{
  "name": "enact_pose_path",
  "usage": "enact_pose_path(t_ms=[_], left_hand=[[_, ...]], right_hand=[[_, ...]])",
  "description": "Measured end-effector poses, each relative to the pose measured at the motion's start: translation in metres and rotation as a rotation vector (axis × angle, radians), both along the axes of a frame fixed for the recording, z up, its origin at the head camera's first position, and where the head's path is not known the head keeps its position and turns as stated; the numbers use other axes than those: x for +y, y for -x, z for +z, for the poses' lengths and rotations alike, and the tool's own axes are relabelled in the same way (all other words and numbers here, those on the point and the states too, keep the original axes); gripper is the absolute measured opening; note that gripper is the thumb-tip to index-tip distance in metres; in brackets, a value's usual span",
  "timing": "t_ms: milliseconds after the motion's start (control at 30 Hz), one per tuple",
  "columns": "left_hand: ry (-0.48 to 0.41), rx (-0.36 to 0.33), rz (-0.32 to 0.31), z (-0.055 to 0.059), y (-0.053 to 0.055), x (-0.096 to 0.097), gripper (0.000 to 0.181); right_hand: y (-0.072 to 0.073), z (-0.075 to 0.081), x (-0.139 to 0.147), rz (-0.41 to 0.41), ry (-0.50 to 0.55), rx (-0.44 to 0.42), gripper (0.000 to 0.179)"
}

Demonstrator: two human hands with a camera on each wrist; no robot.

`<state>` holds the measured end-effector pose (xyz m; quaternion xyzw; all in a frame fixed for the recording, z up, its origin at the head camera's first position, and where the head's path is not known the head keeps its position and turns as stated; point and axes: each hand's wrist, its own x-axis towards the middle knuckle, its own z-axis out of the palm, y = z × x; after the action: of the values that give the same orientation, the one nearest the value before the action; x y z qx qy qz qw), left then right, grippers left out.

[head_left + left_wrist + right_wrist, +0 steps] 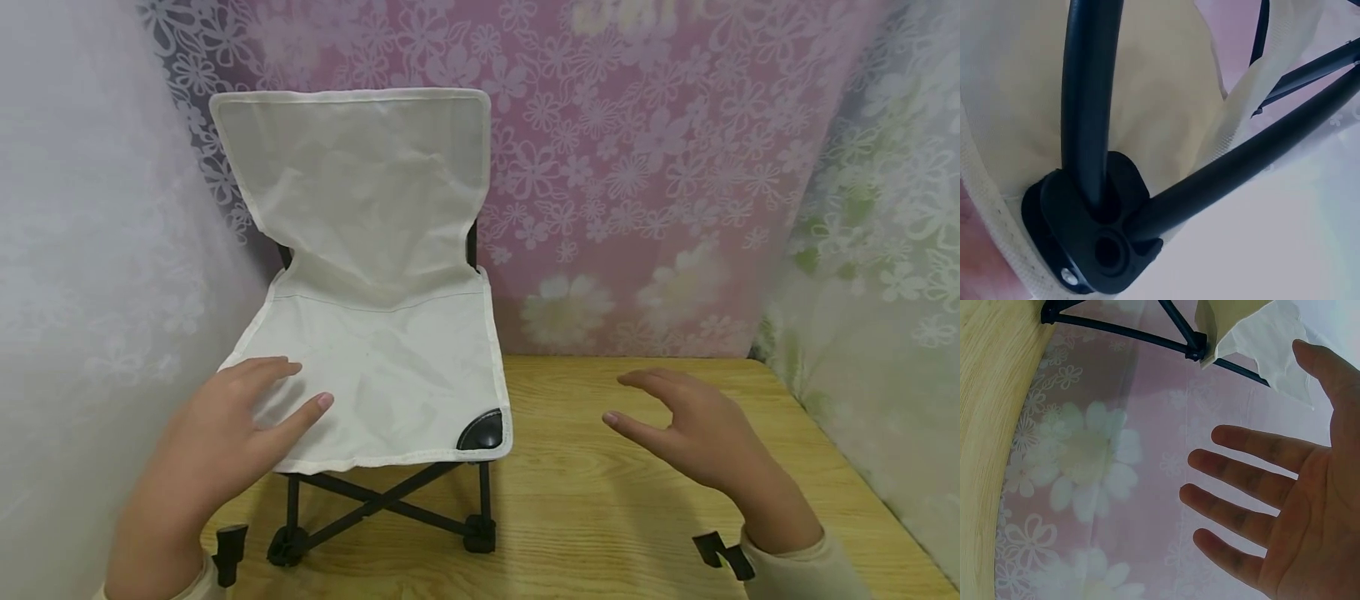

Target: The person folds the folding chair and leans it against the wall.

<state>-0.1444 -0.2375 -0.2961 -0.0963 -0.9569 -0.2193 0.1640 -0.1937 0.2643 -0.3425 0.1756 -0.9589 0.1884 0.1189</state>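
Observation:
A folding chair with a cream fabric seat (375,367) and backrest (367,175) stands unfolded on black crossed legs (378,502). At the seat's front left corner my left hand (232,425) hovers with thumb and fingers spread, overlapping the fabric in the head view. The left wrist view looks at the seat's underside, where a black plastic joint (1094,228) meets two dark tubes; only a sliver of the hand (985,250) shows past the fabric edge. To the right of the chair, my right hand (697,429) is held in the air, fingers extended and holding nothing.
The chair stands on a wood-grain tabletop (600,500). Behind it hangs a pink flower-patterned curtain (637,167), with pale sheeting (90,250) close on the left and a floral curtain (892,275) along the right. A black clip (723,557) is by the right wrist.

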Motion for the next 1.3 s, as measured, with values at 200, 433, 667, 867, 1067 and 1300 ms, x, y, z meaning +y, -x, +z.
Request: enact_pose_path(t_ms=[200,433,667,867,1067,1300], left_hand=[[-0.014,0.04,0.002,-0.002,-0.002,0.0,0.063],[-0.014,0.089,0.041,-0.004,-0.007,-0.002,0.061],[-0.025,0.139,0.072,-0.007,-0.011,-0.004,0.063],[-0.072,0.257,0.099,-0.017,-0.013,-0.004,0.055],[-0.101,0.376,0.138,-0.025,-0.013,-0.007,0.047],[-0.141,0.492,0.108,-0.032,-0.015,-0.012,0.043]], right_hand=[[-0.003,-0.001,-0.006,0.009,0.011,0.033,0.06],[-0.003,0.0,-0.011,0.024,0.042,0.072,0.058],[-0.003,0.002,-0.014,0.048,0.065,0.093,0.056],[-0.005,0.002,-0.017,0.07,0.075,0.133,0.054],[-0.009,0.003,-0.022,0.083,0.092,0.162,0.051],[-0.011,0.002,-0.024,0.116,0.111,0.191,0.051]])
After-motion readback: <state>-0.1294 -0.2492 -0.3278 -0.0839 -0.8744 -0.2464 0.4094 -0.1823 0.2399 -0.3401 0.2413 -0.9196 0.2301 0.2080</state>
